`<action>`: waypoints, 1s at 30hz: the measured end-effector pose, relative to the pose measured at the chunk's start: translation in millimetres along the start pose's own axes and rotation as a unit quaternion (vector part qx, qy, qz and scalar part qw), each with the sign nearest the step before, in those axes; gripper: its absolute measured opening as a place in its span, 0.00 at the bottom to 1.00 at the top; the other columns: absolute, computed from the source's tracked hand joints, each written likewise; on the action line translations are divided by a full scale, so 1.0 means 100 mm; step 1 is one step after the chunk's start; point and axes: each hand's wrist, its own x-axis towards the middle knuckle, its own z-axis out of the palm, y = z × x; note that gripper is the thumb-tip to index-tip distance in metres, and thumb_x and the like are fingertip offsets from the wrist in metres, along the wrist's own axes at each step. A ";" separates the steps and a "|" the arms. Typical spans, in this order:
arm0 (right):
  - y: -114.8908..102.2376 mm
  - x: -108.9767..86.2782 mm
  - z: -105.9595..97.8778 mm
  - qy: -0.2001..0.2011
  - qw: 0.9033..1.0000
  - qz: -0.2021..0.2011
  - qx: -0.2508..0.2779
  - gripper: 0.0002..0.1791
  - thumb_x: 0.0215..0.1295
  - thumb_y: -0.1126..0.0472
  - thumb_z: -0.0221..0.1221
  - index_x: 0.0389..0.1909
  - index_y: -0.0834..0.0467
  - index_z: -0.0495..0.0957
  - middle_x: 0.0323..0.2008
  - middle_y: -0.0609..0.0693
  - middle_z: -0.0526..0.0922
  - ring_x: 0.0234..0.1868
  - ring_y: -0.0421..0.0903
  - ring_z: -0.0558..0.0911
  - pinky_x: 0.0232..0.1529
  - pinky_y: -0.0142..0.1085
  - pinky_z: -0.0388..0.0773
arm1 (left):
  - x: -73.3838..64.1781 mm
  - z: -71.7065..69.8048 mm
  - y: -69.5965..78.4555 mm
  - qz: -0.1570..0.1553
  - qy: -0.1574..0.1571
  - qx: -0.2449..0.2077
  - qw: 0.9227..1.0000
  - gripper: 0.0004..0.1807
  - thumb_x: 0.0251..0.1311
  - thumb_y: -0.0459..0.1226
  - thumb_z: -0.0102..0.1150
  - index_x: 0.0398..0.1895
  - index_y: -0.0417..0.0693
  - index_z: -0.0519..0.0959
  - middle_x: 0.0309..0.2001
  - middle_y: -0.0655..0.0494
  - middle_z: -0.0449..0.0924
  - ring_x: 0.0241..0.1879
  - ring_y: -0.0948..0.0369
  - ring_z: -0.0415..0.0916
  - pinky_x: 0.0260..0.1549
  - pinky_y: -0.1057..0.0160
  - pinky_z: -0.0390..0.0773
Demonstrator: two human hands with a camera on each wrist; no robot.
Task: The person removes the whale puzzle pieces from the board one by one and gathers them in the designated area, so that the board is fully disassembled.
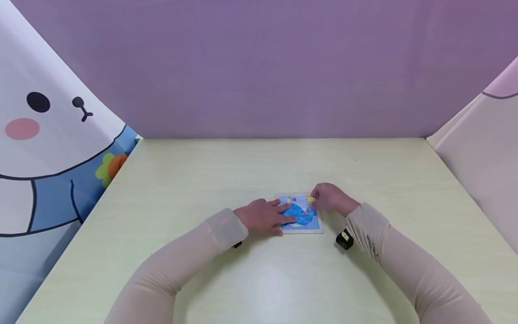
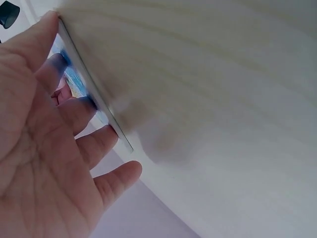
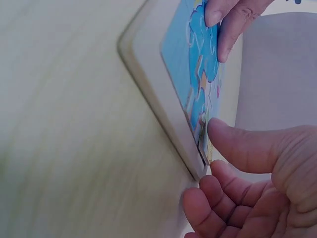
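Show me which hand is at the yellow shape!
The right hand is at the yellow shape; the left hand has fingers on the big blue shape.

- Place looked like a screened tabletop booth; kind of building could not be told.
- Far side: plain purple panel stood along the table's whole far edge.
- Left: panel with cartoon print flanked it.
- Right: pale panel flanked it.
- Work surface was a light tabletop.

Head pic bright w/ soft shadows, tabletop glare nr btm; wrist pics dimmer, blurrier.
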 end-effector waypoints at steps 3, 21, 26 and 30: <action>-0.01 -0.01 -0.01 0.003 1.000 0.001 0.005 0.19 0.60 0.65 0.63 0.49 0.70 0.73 0.44 0.60 0.79 0.43 0.53 0.76 0.48 0.45 0.74 | 0.00 -0.01 0.00 -0.002 -0.003 -0.004 1.000 0.32 0.68 0.57 0.44 0.74 0.73 0.54 0.75 0.59 0.46 0.74 0.55 0.44 0.63 0.54 0.64; 0.02 -0.01 0.04 0.052 0.998 -0.022 0.026 0.13 0.60 0.65 0.63 0.43 0.68 0.79 0.39 0.58 0.82 0.40 0.52 0.78 0.44 0.44 0.75 | 0.00 0.00 0.00 -0.004 -0.003 0.011 1.000 0.32 0.67 0.58 0.45 0.74 0.74 0.53 0.75 0.60 0.47 0.74 0.55 0.45 0.63 0.54 0.64; 0.02 -0.01 0.06 0.039 0.998 -0.034 0.033 0.17 0.59 0.66 0.63 0.48 0.70 0.78 0.43 0.61 0.82 0.44 0.54 0.79 0.48 0.47 0.75 | 0.00 0.00 -0.01 -0.003 0.000 0.006 1.000 0.32 0.67 0.58 0.45 0.74 0.74 0.54 0.75 0.60 0.47 0.73 0.55 0.45 0.63 0.53 0.63; 0.02 -0.01 0.08 0.033 0.998 -0.032 0.034 0.18 0.60 0.66 0.62 0.50 0.69 0.78 0.44 0.61 0.82 0.46 0.54 0.79 0.49 0.47 0.75 | -0.01 0.01 -0.02 -0.002 0.003 -0.001 1.000 0.33 0.66 0.57 0.46 0.74 0.73 0.54 0.75 0.60 0.47 0.73 0.55 0.45 0.63 0.52 0.63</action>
